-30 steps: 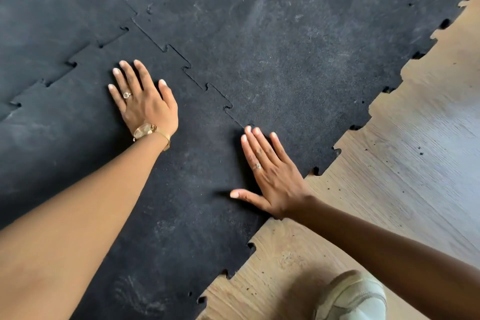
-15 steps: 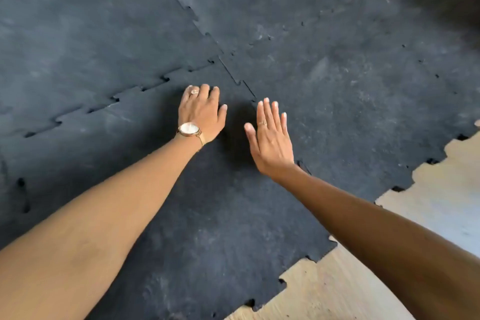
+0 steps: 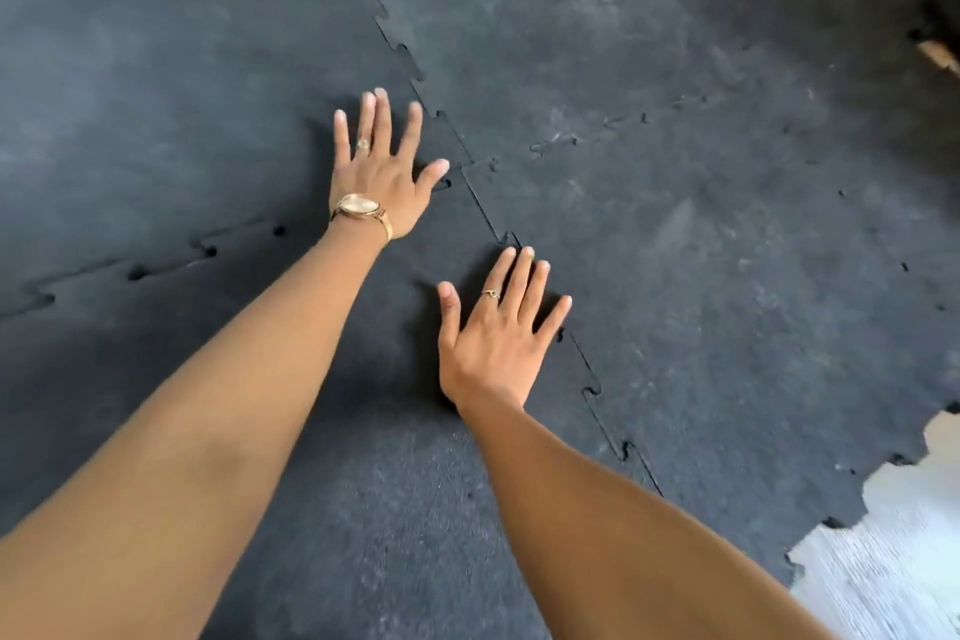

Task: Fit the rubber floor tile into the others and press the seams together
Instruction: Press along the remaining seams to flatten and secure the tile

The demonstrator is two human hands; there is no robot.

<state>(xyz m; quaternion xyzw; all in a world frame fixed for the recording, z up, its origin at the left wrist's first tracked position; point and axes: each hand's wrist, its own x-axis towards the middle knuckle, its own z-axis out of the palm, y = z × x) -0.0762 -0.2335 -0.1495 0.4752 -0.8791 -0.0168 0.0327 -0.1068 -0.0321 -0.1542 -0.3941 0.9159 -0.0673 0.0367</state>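
Black rubber floor tiles with jigsaw edges cover most of the head view. The near tile [image 3: 363,509] lies under both my arms. Its toothed right seam [image 3: 587,369] runs diagonally down to the right, and its far seam [image 3: 171,260] runs off to the left with small gaps showing. My left hand [image 3: 379,172], with a watch and a ring, lies flat with fingers spread over the corner where the tiles meet. My right hand [image 3: 498,333] lies flat, palm down, on the near tile beside the right seam, fingertips at the joint.
More joined tiles [image 3: 701,172] stretch ahead and to the right. Bare light wooden floor [image 3: 893,546] shows beyond the toothed outer edge at the lower right, and a small patch of it at the upper right corner.
My left hand has slid farther forward and spread its fingers over the corner joint. My right hand has dropped flat nearer to me beside the right seam. The view has shifted forward.
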